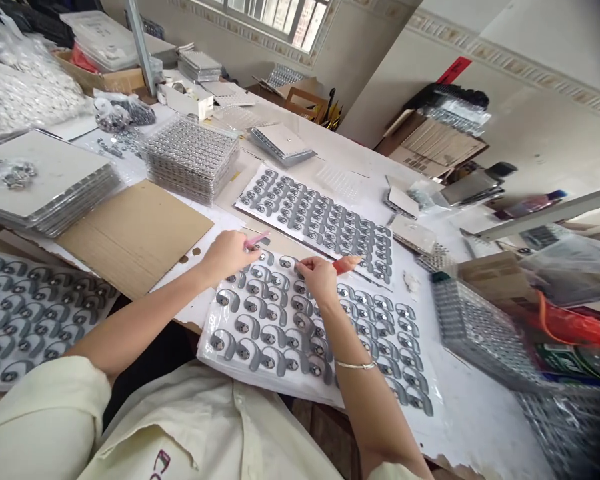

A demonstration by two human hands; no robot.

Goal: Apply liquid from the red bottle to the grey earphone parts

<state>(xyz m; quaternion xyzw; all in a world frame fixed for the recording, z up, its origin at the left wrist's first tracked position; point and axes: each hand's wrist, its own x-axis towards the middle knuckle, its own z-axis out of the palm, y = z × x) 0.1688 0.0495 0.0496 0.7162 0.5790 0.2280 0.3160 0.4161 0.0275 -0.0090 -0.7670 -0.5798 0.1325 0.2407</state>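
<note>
My left hand (225, 257) pinches a slim pink tool (258, 239) above the top edge of a white-backed plastic sheet (207, 353). That sheet holds rows of grey ear-hook-shaped pieces with round metal centres. My right hand (320, 279) rests over the same sheet, its fingertips at a piece near the top row, and holds an orange tool (347, 265) pointing right. The tool tips are partly hidden by my fingers. A matching sheet (245, 203) lies just beyond my hands, and another (40, 313) lies to my left.
Stacks of clear trays filled with round parts (190, 159) stand beyond a cardboard sheet (135, 237). A larger tray stack (45, 183) sits at the left, and a bag of parts (25, 97) behind it. More tray stacks (480, 333) rise at the right table edge.
</note>
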